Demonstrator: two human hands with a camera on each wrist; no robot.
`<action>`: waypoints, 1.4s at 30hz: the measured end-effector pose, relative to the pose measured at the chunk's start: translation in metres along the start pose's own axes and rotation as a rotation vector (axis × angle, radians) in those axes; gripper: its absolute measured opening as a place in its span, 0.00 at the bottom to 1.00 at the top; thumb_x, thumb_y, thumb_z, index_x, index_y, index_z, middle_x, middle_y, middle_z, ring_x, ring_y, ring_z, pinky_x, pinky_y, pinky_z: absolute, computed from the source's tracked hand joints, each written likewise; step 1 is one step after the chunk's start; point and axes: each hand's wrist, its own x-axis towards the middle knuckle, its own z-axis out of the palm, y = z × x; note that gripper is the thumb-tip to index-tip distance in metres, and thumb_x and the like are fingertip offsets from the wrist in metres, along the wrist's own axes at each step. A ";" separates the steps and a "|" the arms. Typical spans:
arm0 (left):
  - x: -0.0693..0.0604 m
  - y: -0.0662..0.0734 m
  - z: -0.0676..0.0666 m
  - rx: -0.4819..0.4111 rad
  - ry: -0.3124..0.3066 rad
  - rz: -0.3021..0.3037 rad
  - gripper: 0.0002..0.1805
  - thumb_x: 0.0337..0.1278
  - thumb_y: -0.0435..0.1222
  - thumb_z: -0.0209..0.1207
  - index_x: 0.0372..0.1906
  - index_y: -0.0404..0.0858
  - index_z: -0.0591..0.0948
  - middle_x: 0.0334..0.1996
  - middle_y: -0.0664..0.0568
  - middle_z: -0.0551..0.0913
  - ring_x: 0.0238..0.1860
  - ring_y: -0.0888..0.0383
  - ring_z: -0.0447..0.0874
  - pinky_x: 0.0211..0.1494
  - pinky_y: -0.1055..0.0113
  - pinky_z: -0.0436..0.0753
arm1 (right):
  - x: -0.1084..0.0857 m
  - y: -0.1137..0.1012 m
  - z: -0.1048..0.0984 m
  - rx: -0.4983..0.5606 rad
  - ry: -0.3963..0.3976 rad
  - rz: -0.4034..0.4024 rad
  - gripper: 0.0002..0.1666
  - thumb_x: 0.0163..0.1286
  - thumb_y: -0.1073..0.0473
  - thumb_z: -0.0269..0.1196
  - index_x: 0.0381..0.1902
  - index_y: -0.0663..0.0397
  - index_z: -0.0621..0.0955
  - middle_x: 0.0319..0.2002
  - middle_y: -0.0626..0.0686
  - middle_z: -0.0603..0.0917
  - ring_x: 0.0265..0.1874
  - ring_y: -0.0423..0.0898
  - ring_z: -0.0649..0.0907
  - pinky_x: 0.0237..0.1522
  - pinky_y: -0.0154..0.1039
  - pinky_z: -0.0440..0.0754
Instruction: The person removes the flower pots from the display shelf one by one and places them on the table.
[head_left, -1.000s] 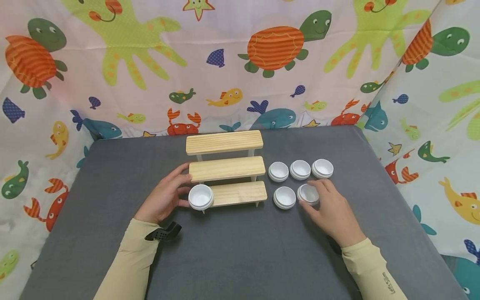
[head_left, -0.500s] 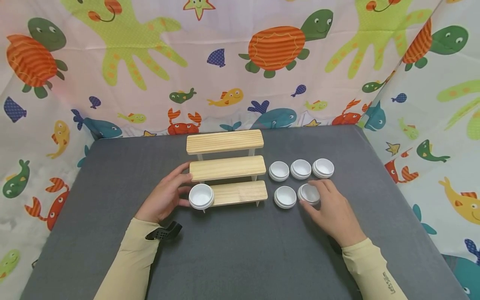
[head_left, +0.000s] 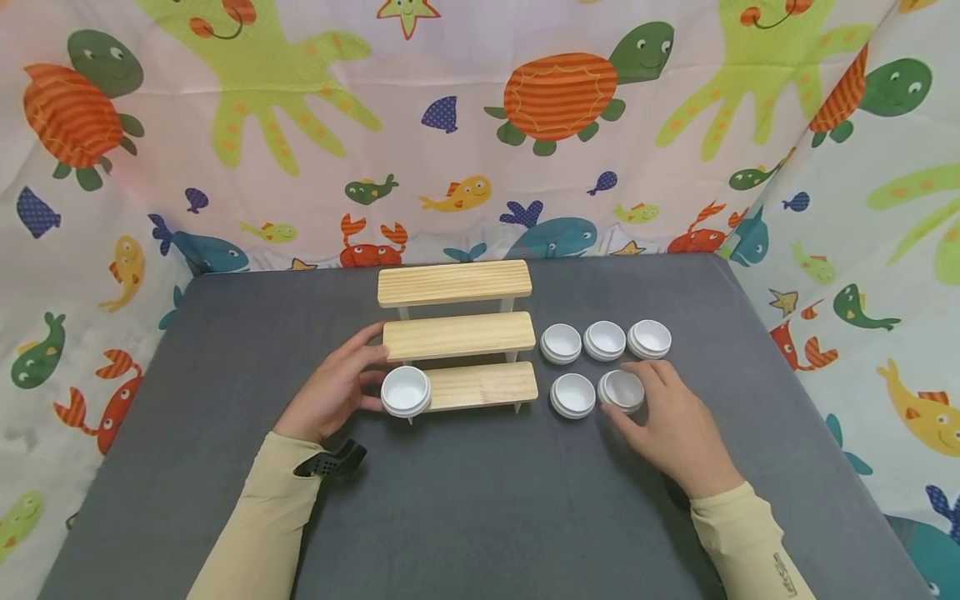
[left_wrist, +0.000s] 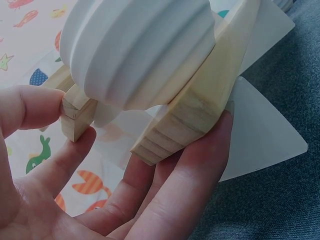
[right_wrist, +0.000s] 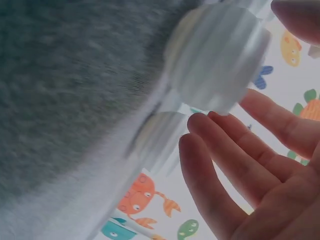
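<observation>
A three-step wooden display stand [head_left: 471, 336] with pale risers stands mid-table. My left hand [head_left: 335, 392] holds its left end; in the left wrist view the thumb [left_wrist: 37, 106] and forefinger pinch the middle step's end, other fingers under the lowest step. A white ribbed bowl [head_left: 406, 390] sits on the lowest step's left end. My right hand [head_left: 678, 429] is around the right side of another white bowl [head_left: 621, 392] on the table. In the right wrist view its fingers [right_wrist: 235, 160] are extended beside that bowl [right_wrist: 217, 60], the thumb apart from it.
Beside that bowl stands another white bowl [head_left: 573, 395]. Behind them is a row of three: a left bowl [head_left: 561, 343], a middle bowl [head_left: 604, 340] and a right bowl [head_left: 649, 338]. A sea-animal curtain [head_left: 465, 133] borders the grey table [head_left: 487, 508].
My right hand has eased slightly to the right, uncovering more of the bowl beside it. The left hand keeps its hold on the stand. The head view has shifted a little.
</observation>
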 end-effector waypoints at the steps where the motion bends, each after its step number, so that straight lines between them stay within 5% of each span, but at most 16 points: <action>1: 0.000 0.000 0.000 -0.001 -0.001 -0.001 0.37 0.82 0.53 0.55 0.87 0.58 0.57 0.75 0.38 0.68 0.65 0.40 0.80 0.47 0.52 0.92 | 0.000 -0.001 -0.001 -0.006 0.006 -0.002 0.34 0.64 0.48 0.77 0.64 0.57 0.81 0.59 0.60 0.81 0.48 0.61 0.87 0.46 0.65 0.86; 8: -0.001 0.000 0.000 -0.007 -0.002 0.002 0.38 0.82 0.52 0.54 0.88 0.57 0.56 0.75 0.38 0.69 0.64 0.42 0.80 0.46 0.52 0.92 | 0.011 -0.026 -0.013 -0.009 0.055 -0.046 0.31 0.68 0.50 0.73 0.64 0.57 0.81 0.60 0.59 0.82 0.50 0.60 0.87 0.47 0.64 0.88; 16: -0.001 0.001 -0.001 -0.016 0.001 -0.002 0.38 0.82 0.50 0.54 0.88 0.57 0.55 0.74 0.38 0.69 0.62 0.45 0.82 0.46 0.53 0.91 | 0.032 -0.076 -0.011 0.030 0.067 -0.206 0.33 0.68 0.46 0.74 0.64 0.58 0.82 0.60 0.58 0.84 0.50 0.55 0.88 0.50 0.57 0.91; 29: -0.001 -0.001 0.002 -0.018 0.000 0.025 0.36 0.82 0.51 0.54 0.87 0.57 0.59 0.73 0.38 0.70 0.60 0.43 0.82 0.45 0.51 0.92 | 0.053 -0.158 0.016 0.141 0.009 -0.432 0.30 0.72 0.41 0.71 0.64 0.50 0.83 0.56 0.49 0.84 0.52 0.46 0.85 0.56 0.46 0.87; 42: -0.002 -0.001 0.001 -0.015 -0.014 0.023 0.36 0.83 0.51 0.53 0.87 0.58 0.58 0.73 0.38 0.71 0.62 0.44 0.83 0.47 0.52 0.92 | 0.057 -0.205 0.044 0.210 -0.067 -0.512 0.36 0.68 0.38 0.75 0.66 0.49 0.81 0.57 0.48 0.82 0.50 0.42 0.85 0.53 0.41 0.88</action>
